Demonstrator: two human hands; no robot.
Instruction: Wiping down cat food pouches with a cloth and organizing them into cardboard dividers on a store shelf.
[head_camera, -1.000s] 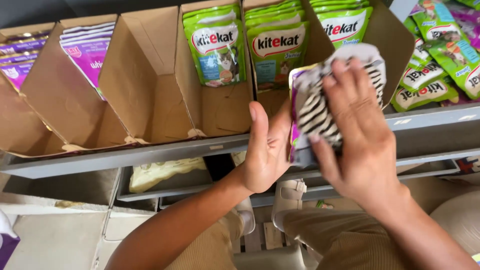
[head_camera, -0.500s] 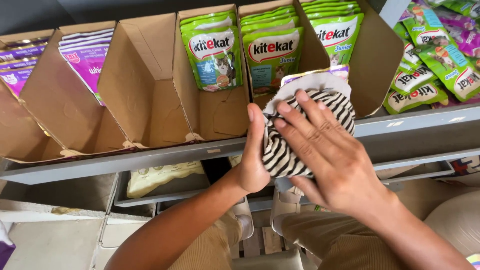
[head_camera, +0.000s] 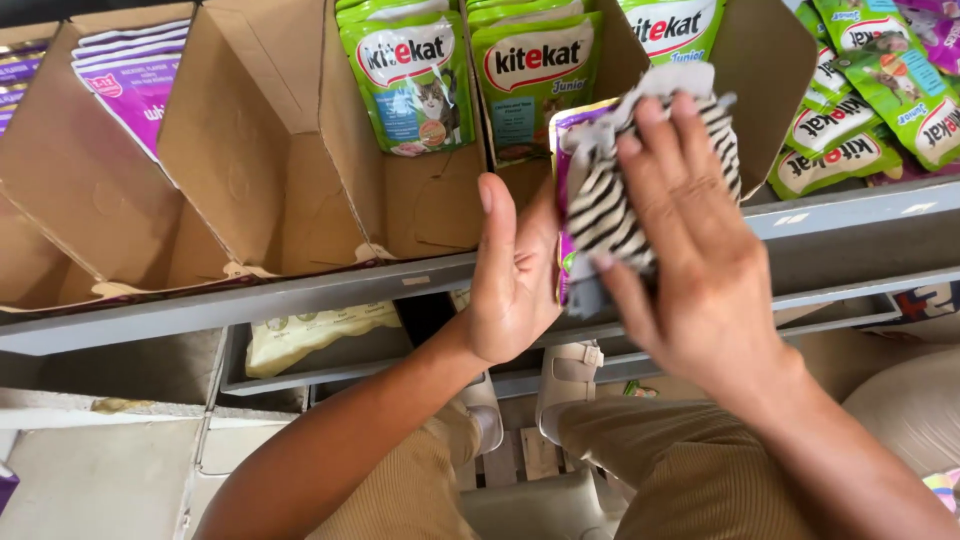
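Head view: two hands, left (head_camera: 515, 275) cupping one purple pouch (head_camera: 566, 190), right (head_camera: 690, 250) pressing one striped cloth (head_camera: 610, 205) onto it.

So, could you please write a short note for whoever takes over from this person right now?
Left hand: holds a purple pouch upright from behind, in front of the shelf.
Right hand: presses a striped cloth against the pouch's front.
Around: green pouches stand in cardboard boxes on the shelf; one box compartment beside them stands bare.
Done: pouch is in hand with the cloth on it.
Left: pouch is not yet on the shelf.
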